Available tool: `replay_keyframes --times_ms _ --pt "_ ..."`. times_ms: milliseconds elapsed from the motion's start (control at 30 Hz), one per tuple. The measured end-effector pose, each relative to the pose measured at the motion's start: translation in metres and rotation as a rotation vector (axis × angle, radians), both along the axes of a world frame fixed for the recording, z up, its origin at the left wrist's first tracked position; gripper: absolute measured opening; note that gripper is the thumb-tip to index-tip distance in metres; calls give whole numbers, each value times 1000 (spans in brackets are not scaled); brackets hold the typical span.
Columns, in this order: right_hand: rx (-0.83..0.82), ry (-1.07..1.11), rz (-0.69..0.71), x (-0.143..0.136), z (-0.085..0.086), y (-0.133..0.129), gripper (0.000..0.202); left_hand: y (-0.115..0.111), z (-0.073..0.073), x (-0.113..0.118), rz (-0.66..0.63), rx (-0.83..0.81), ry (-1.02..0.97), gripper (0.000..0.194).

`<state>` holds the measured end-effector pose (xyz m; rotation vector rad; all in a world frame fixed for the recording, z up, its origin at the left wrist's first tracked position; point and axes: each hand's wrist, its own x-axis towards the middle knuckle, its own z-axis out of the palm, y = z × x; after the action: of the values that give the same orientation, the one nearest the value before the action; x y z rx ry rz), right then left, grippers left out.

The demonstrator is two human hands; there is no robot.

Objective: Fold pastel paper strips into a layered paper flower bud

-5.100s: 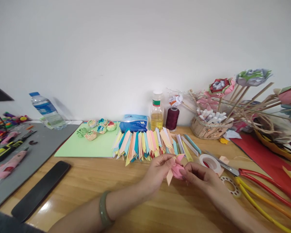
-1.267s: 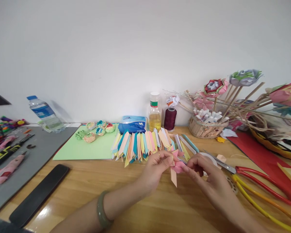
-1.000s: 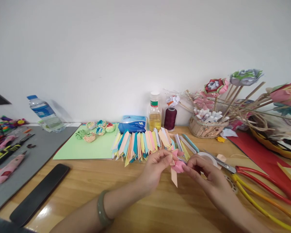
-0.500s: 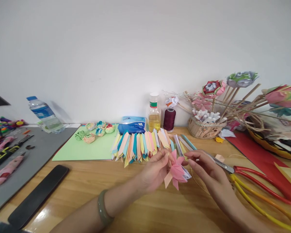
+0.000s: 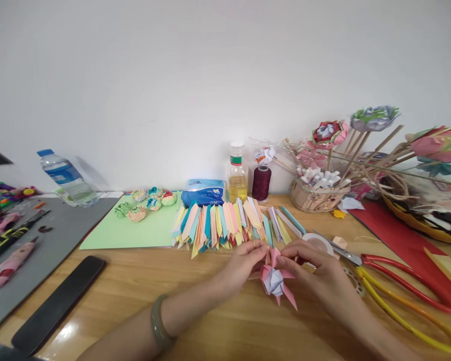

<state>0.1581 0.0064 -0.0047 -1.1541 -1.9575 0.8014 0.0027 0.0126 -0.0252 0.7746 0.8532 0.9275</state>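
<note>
A folded paper flower (image 5: 274, 282) hangs just above the wooden table, pink petals around a pale lavender centre that faces me. My left hand (image 5: 244, 265) pinches its upper left side between thumb and fingers. On the upper right, the thumb and fingertips of my right hand (image 5: 319, 271) close on a pink petal. Beyond the hands lies a dense row of folded paper strips (image 5: 218, 225) in several colours. Large scissors (image 5: 364, 260) with red and yellow handles rest to the right of my right hand. A white round item (image 5: 318, 242) shows partly behind that hand.
At the back stand a tissue pack (image 5: 203, 192), a bottle of yellow liquid (image 5: 238, 173) and a maroon thread spool (image 5: 261, 183). A basket (image 5: 317, 198) sits near stemmed paper flowers (image 5: 375, 119). Green paper (image 5: 105, 233) and a black case (image 5: 58, 303) lie left.
The flower has turned so its lavender centre faces me. My right hand has moved left and closed on a petal, uncovering the white round item behind it.
</note>
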Motion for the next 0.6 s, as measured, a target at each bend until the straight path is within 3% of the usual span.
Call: replay_keyframes --times_ms 100,167,333,600 --pt "-14 -19 42 2 -2 1 22 3 4 -4 11 177 118 30" --pt "-8 -24 61 3 -2 2 22 5 8 -7 -5 269 185 21" --pt "54 -36 -2 4 -3 2 23 3 9 -10 -122 366 312 17" --pt "147 -5 -81 -1 -16 -5 17 0 1 -3 48 383 351 14"
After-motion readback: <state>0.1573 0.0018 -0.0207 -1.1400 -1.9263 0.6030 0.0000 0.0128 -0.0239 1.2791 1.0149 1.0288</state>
